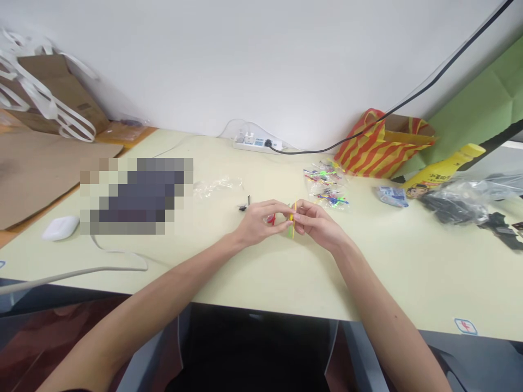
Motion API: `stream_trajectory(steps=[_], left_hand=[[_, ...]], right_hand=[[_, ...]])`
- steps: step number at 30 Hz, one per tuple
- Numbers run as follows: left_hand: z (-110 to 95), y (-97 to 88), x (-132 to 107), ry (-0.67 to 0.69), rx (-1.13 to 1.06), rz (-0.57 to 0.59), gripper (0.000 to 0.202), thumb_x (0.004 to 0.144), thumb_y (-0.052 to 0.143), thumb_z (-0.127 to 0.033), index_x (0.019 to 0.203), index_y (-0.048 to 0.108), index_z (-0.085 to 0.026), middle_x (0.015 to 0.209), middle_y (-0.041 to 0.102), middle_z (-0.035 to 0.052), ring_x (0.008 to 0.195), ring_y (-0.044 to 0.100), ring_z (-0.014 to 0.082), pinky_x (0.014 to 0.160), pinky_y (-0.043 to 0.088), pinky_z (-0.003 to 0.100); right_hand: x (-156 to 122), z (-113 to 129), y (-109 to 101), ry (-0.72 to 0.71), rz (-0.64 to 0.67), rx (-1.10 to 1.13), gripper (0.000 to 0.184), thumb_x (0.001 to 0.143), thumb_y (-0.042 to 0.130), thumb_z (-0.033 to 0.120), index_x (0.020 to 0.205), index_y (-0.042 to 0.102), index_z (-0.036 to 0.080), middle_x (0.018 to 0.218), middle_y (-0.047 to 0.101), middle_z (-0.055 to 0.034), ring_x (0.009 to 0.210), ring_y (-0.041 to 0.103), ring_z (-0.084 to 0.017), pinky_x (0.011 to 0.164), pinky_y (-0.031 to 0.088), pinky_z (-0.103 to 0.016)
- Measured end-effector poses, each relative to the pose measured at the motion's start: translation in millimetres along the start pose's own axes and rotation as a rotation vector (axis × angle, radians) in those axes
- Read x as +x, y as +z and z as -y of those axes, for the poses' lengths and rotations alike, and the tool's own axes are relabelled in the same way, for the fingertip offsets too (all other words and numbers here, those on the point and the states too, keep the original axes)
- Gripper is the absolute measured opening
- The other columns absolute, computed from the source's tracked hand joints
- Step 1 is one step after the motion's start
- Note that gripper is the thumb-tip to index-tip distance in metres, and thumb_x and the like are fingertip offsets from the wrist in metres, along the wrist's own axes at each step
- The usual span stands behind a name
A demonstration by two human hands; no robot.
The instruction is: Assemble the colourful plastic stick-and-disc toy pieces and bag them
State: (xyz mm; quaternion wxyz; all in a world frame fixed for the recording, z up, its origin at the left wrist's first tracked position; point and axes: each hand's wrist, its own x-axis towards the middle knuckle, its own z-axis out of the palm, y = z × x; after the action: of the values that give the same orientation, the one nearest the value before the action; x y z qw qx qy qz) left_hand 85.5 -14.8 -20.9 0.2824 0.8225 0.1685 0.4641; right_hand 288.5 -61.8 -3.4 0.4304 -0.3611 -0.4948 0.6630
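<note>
Above the pale table, my left hand [261,220] and my right hand [316,222] meet fingertip to fingertip. Between them is a thin yellow plastic piece [295,228], upright, with a green part [290,231] against it. The thumb and fingers of both hands pinch these small parts. Whether they are joined is too small to tell. A red piece [271,219] shows through the gap between my left thumb and fingers. Just beyond my left hand lies a small black piece [242,208] with a thin upright stalk.
Clear bags of coloured plastic pieces [333,198] lie beyond my right hand. Behind them stands a red-and-yellow striped bag [376,149]. A power strip [255,144] rests by the wall. Rightward is a yellow bottle [443,170]; at left, a white case [61,227] and a cable [118,267].
</note>
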Motion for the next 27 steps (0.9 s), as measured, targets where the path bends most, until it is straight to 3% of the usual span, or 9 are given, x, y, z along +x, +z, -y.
stream_trajectory(steps=[3,7,15,21,27], left_hand=[[-1.0,0.0,0.6,-0.033,-0.073,-0.005,0.02,0.091,0.074,-0.031,0.105,0.078,-0.018,0.089,0.079,0.0076,0.073,0.071,0.0133,0.066,0.057,0.024],[-1.0,2.2,0.1,-0.096,-0.152,-0.017,0.022,0.087,0.079,-0.032,0.103,0.08,-0.017,0.086,0.08,0.0075,0.072,0.074,0.0141,0.071,0.059,0.024],[-7.0,8.9,-2.5,-0.333,-0.414,-0.006,0.032,0.082,0.083,-0.038,0.103,0.081,-0.015,0.09,0.08,0.0102,0.079,0.078,0.0193,0.062,0.064,0.023],[-7.0,10.4,-4.2,-0.37,-0.565,0.048,0.033,0.081,0.085,-0.035,0.107,0.08,-0.015,0.095,0.081,0.0112,0.084,0.08,0.0213,0.08,0.067,0.03],[-8.7,10.7,-3.8,-0.348,-0.576,0.052,0.031,0.081,0.084,-0.033,0.107,0.081,-0.016,0.096,0.081,0.0119,0.084,0.08,0.0214,0.078,0.067,0.029]], right_hand=[[-0.5,0.4,0.4,0.036,0.022,0.043,0.035,0.081,0.083,0.044,0.09,0.057,0.023,0.078,0.055,0.0027,0.056,0.043,-0.01,0.056,0.031,-0.027],[0.3,-3.2,-1.0,0.082,0.069,0.116,0.038,0.08,0.084,0.045,0.092,0.054,0.024,0.083,0.058,0.0022,0.056,0.042,-0.01,0.056,0.03,-0.027],[3.2,-12.9,-2.7,0.101,0.076,0.164,0.048,0.073,0.087,0.052,0.087,0.049,0.025,0.069,0.049,0.0059,0.051,0.03,-0.009,0.053,0.024,-0.027],[3.6,-15.6,-3.1,0.081,0.088,0.141,0.052,0.071,0.087,0.056,0.083,0.047,0.025,0.061,0.045,0.0081,0.047,0.024,-0.008,0.051,0.02,-0.026],[4.1,-19.9,-10.0,0.063,0.134,0.147,0.046,0.074,0.086,0.052,0.083,0.051,0.024,0.061,0.046,0.0079,0.046,0.026,-0.007,0.052,0.02,-0.025]])
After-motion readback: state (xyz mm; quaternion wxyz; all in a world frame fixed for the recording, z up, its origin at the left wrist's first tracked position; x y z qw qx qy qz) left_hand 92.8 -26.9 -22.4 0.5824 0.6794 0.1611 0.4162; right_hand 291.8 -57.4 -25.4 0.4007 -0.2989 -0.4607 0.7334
